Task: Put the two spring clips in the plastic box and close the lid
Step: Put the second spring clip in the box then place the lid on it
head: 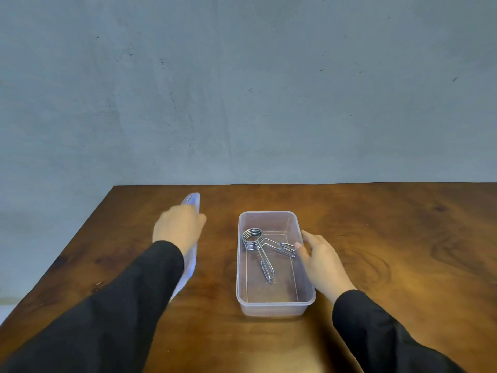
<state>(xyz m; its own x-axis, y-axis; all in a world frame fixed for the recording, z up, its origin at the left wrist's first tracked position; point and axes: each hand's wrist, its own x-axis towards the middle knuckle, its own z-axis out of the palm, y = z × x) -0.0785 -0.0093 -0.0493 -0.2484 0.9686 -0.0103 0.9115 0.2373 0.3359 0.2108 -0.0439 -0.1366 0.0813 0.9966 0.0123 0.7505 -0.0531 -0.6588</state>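
A clear plastic box stands open at the middle of the wooden table. Inside it lie the metal spring clips, their coils stacked at the far left and their handles spread toward the near side and the right. My right hand rests against the box's right wall, thumb on the rim, fingers apart. To the left of the box my left hand grips the translucent bluish lid, which is tilted up on its edge and partly hidden under the hand and sleeve.
The brown wooden table extends to the right and toward me. Its far edge meets a grey wall. The table's left edge runs diagonally past my left sleeve.
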